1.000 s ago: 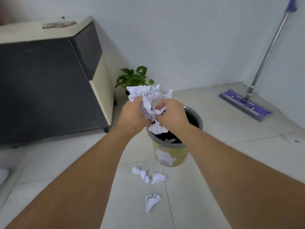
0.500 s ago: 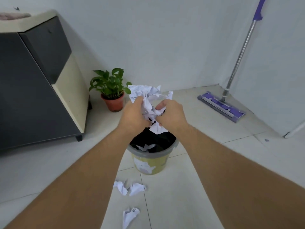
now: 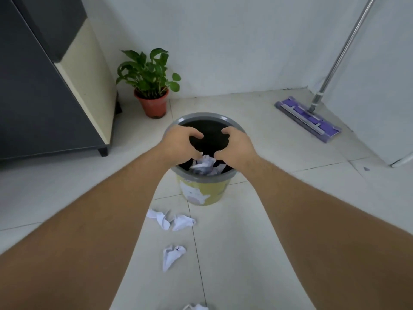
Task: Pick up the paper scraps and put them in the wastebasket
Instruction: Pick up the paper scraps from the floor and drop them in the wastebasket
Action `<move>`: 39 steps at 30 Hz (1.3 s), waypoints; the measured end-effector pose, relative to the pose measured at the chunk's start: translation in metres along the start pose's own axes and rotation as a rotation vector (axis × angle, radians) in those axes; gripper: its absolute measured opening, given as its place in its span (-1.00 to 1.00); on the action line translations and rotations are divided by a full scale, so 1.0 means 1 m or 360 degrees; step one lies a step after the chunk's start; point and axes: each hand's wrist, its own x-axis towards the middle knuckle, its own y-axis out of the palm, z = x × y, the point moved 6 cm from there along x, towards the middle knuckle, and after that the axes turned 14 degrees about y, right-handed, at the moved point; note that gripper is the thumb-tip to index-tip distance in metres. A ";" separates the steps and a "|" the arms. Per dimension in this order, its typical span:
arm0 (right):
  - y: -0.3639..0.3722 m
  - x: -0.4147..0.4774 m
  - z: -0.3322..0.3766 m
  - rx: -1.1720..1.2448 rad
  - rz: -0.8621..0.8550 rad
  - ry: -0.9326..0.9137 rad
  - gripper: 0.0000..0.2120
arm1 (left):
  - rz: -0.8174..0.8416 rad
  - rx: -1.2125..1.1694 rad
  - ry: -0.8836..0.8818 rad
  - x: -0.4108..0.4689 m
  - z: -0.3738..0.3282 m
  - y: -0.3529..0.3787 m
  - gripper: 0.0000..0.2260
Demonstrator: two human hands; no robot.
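A yellow wastebasket (image 3: pixel 203 193) with a grey rim and black liner stands on the tiled floor. Both hands hover over its mouth: my left hand (image 3: pixel 181 143) and my right hand (image 3: pixel 237 145), fingers curled apart and holding nothing. Crumpled white paper (image 3: pixel 205 166) lies inside the basket between and below the hands. On the floor in front of the basket lie two scraps side by side (image 3: pixel 171 221), one scrap nearer me (image 3: pixel 172 256), and another scrap at the bottom edge (image 3: pixel 195 307).
A potted green plant (image 3: pixel 149 86) stands against the wall behind the basket. A dark cabinet (image 3: pixel 44 86) fills the left side. A purple flat mop (image 3: pixel 309 118) leans in the right corner, next to a white appliance edge (image 3: pixel 400 162).
Both hands held a bundle of crumpled paper above the basket; they have let it go and it now lies inside. The hands have dropped to the rim and the view tilted down.
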 end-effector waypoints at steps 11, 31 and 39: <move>0.114 -0.103 -0.047 0.0309 -0.0226 -0.0187 -0.88 | -0.0080 0.0131 -0.0545 -0.118 0.127 0.001 -0.20; 0.304 -0.215 -0.204 -0.0668 0.0737 0.0070 0.02 | 0.0941 0.0805 -0.0183 -0.165 0.184 0.210 0.21; 0.328 -0.211 -0.195 -0.0740 0.0739 -0.0055 -0.72 | 0.0868 0.1006 0.0087 -0.163 0.189 0.213 -0.25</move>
